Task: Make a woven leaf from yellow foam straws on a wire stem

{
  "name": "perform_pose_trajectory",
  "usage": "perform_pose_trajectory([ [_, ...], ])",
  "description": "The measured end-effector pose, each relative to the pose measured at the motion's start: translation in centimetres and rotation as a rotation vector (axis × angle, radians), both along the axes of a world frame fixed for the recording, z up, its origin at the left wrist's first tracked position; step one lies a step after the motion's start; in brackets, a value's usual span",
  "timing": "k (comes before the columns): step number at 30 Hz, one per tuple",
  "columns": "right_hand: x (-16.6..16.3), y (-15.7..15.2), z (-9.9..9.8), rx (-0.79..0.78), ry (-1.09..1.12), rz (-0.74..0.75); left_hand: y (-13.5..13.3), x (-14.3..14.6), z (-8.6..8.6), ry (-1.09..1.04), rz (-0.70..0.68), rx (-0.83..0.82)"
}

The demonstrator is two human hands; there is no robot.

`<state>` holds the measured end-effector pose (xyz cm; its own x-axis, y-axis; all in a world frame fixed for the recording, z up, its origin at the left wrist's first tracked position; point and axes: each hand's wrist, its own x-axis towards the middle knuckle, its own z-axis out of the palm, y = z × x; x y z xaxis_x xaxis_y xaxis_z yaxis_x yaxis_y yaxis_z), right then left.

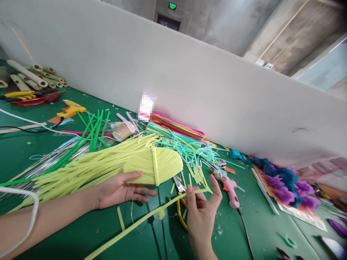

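My left hand (119,191) holds a fan-shaped piece of yellow-green pipe cleaners (169,164), thumb on its face and the other fingers beneath. A raised band crosses the piece. My right hand (202,216) pinches a single yellow-green pipe cleaner (124,231) near its bent end; the long tail slants down to the lower left. Scissors with yellow handles (179,213) lie on the table, partly hidden by my right hand. Behind my left hand spreads a bundle of loose yellow-green pipe cleaners (89,166). A thin pale thread hangs below the left fingers.
A pink glue gun (230,189) lies at right, a yellow glue gun (73,108) at left. A twine spool (121,131) and colored pipe cleaners (179,126) lie toward the white partition (189,79). Purple flowers (284,193) are far right, bamboo tubes (35,76) far left.
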<state>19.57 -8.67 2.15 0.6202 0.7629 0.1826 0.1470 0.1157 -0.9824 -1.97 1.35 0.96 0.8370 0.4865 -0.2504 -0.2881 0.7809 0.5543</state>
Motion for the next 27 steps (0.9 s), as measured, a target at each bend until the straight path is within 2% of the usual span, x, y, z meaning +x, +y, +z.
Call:
perform_pose_trajectory([
  [5, 0.7, 0.0, -0.9, -0.008, -0.155, 0.077, 0.0, 0.0, -0.2, -0.011, 0.008, -0.011],
  [8, 0.7, -0.3, -1.4, 0.057, -0.214, 0.21, 0.2, 0.0, -0.3, -0.015, 0.016, -0.039],
  [10, 0.6, -0.5, -1.6, 0.097, -0.289, 0.242, 0.3, 0.0, -0.3, -0.015, 0.026, -0.059],
  [14, 0.6, -0.5, -2.1, 0.08, -0.417, 0.17, 0.5, 0.1, -0.3, -0.009, 0.045, -0.079],
  [17, 0.7, -0.3, -2.4, 0.052, -0.431, 0.108, 0.4, 0.1, -0.3, -0.013, 0.034, -0.062],
  [21, 0.3, -0.6, -1.8, 0.039, -0.478, 0.109, 0.3, 0.0, -0.3, -0.02, 0.011, -0.035],
  [27, -0.4, -1.6, -0.8, 0.118, -0.797, 0.318, -0.1, 0.2, -0.1, 0.053, -0.008, 0.064],
])
